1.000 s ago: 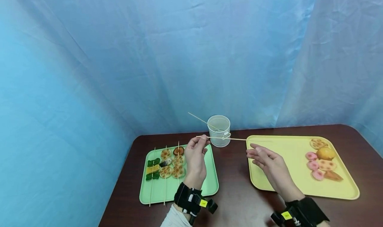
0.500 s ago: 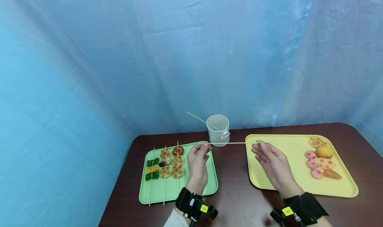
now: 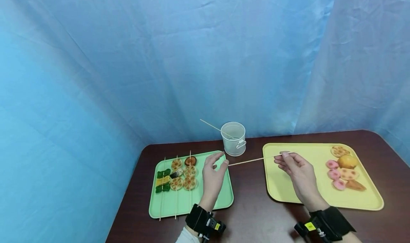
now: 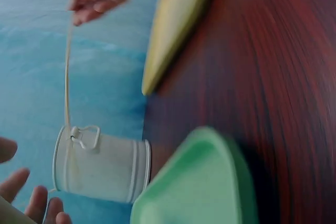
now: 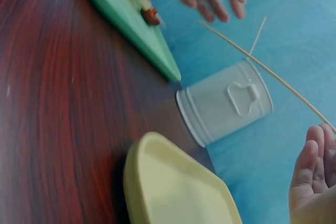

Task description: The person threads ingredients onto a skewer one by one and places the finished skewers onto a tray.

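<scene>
My right hand pinches a thin wooden skewer near one end, over the left part of the yellow tray. The bare stick slants down leftward from those fingers to the thumb of my left hand. That left hand is spread, thumb and fingers apart, above the right side of the green tray. In the right wrist view the far tip of the skewer shows just short of the left fingers. No food is on this stick.
A small white bucket stands behind the hands, another skewer leaning out of it. Threaded food pieces, such as lotus root slices and a mushroom, lie on the green tray. Pink rings and a yellow lump sit at the yellow tray's right.
The left fingers have let go of the skewer and spread. My right hand, loose beside the stick at first, now pinches its right end. The skewer's left end has dropped lower.
</scene>
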`<state>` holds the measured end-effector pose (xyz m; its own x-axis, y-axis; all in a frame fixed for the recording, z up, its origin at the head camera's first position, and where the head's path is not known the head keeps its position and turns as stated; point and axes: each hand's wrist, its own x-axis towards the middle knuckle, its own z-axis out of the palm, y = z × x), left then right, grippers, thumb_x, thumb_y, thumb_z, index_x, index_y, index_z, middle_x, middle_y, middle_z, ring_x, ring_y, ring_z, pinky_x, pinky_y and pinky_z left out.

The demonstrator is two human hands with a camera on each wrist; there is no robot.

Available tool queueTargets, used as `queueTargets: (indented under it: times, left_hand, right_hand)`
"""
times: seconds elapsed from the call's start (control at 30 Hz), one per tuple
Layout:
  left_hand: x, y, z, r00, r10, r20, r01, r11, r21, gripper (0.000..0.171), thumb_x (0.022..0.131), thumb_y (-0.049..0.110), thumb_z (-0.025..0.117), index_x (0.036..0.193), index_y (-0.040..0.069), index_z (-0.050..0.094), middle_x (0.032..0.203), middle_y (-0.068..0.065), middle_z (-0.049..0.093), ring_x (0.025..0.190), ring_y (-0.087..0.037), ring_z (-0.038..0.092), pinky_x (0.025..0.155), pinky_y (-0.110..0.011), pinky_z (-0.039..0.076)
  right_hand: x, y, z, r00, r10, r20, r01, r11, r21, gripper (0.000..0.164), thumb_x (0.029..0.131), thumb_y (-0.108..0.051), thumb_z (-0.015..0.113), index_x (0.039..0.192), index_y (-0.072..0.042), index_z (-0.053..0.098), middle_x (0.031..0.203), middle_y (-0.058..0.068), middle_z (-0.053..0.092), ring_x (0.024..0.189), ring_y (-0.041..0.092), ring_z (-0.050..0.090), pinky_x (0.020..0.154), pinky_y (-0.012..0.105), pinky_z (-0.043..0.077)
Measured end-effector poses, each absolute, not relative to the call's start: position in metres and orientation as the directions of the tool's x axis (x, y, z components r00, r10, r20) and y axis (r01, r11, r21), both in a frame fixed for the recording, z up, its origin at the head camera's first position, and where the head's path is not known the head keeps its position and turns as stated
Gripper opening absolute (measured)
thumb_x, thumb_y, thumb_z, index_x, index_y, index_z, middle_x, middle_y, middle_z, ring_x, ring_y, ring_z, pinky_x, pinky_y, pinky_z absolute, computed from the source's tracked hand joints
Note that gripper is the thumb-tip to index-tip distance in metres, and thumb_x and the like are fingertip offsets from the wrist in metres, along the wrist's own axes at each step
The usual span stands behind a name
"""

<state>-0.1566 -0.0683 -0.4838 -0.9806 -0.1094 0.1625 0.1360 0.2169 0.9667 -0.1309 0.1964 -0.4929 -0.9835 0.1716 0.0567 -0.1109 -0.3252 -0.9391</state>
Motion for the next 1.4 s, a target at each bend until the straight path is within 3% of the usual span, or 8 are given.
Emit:
queueTargets:
  times: [0.07,0.17,0.27,0.4,0.67,0.93,1.27,1.4]
  left_hand:
    - [-0.156,-0.067,-0.484,-0.968,-0.025,0.249,0.224,0.359,0.906,0.028,0.096,0.020,0.071,0.121,0.009,0.077,0.125,-0.005,0.067,0.120,-0.026,0.061,0.102,-0.048,0.047]
    - [-0.155,-0.065,-0.484,-0.939,0.149,0.309,0.342,0.462,0.818,0.023,0.097,0.018,0.069,0.116,0.008,0.079,0.117,-0.002,0.071,0.113,-0.020,0.066,0.096,-0.042,0.051]
    - [-0.152,-0.063,-0.483,-0.915,0.302,0.267,0.390,0.494,0.777,0.021,0.100,0.018,0.067,0.112,0.008,0.081,0.110,0.000,0.075,0.104,-0.013,0.069,0.088,-0.033,0.055]
    - [-0.149,-0.060,-0.485,-0.902,0.407,0.142,0.353,0.509,0.785,0.019,0.101,0.019,0.068,0.109,0.010,0.082,0.103,0.002,0.077,0.091,-0.003,0.068,0.077,-0.022,0.054]
    - [-0.146,-0.055,-0.492,-0.896,0.435,0.087,0.325,0.511,0.796,0.015,0.097,0.017,0.073,0.105,0.011,0.084,0.094,0.003,0.079,0.080,0.003,0.065,0.068,-0.017,0.049]
    - [-0.145,-0.051,-0.494,-0.896,0.443,0.030,0.280,0.510,0.813,0.012,0.097,0.015,0.073,0.099,0.008,0.083,0.082,0.011,0.073,0.067,0.005,0.055,0.062,-0.018,0.046]
    - [-0.142,-0.060,-0.499,-0.921,0.391,-0.002,0.205,0.488,0.849,0.008,0.098,0.013,0.071,0.096,0.009,0.078,0.079,0.013,0.067,0.065,0.001,0.054,0.060,-0.020,0.046]
    - [-0.141,-0.064,-0.500,-0.924,0.383,0.012,0.213,0.487,0.847,0.007,0.097,0.013,0.072,0.094,0.010,0.077,0.079,0.013,0.067,0.067,0.002,0.056,0.063,-0.020,0.048]
  right_hand:
    - [-0.131,0.199,-0.492,-0.982,0.174,0.070,-0.113,-0.251,-0.961,0.024,0.106,-0.021,0.060,0.114,0.001,0.066,0.102,0.002,0.077,0.097,0.013,0.073,0.087,0.026,0.057]
    - [-0.133,0.202,-0.489,-0.982,0.164,0.093,-0.111,-0.102,-0.989,0.029,0.106,-0.025,0.061,0.115,0.002,0.067,0.099,0.003,0.077,0.093,0.012,0.073,0.083,0.026,0.058]
    - [-0.135,0.205,-0.484,-0.984,0.134,0.119,-0.113,0.052,-0.992,0.035,0.106,-0.030,0.060,0.115,0.004,0.067,0.098,0.006,0.076,0.090,0.012,0.073,0.081,0.027,0.059]
    - [-0.136,0.206,-0.478,-0.987,0.102,0.128,-0.112,0.149,-0.982,0.040,0.107,-0.033,0.058,0.115,0.005,0.067,0.099,0.013,0.075,0.089,0.012,0.074,0.081,0.029,0.059]
    - [-0.139,0.206,-0.478,-0.988,0.105,0.112,-0.093,0.169,-0.981,0.042,0.107,-0.035,0.059,0.115,0.005,0.066,0.099,0.017,0.075,0.089,0.012,0.074,0.081,0.029,0.059]
    - [-0.136,0.212,-0.478,-0.992,0.085,0.096,-0.076,0.206,-0.976,0.044,0.106,-0.037,0.058,0.117,0.004,0.066,0.101,0.015,0.075,0.090,0.012,0.073,0.082,0.027,0.059]
    - [-0.120,0.266,-0.479,-0.991,0.124,0.058,-0.007,0.378,-0.926,0.046,0.106,-0.042,0.057,0.122,0.000,0.066,0.098,0.002,0.076,0.087,0.009,0.071,0.076,0.022,0.057]
    - [-0.113,0.291,-0.477,-0.993,0.117,0.021,0.036,0.462,-0.886,0.050,0.106,-0.043,0.057,0.125,0.002,0.065,0.100,0.005,0.077,0.087,0.009,0.071,0.072,0.024,0.057]
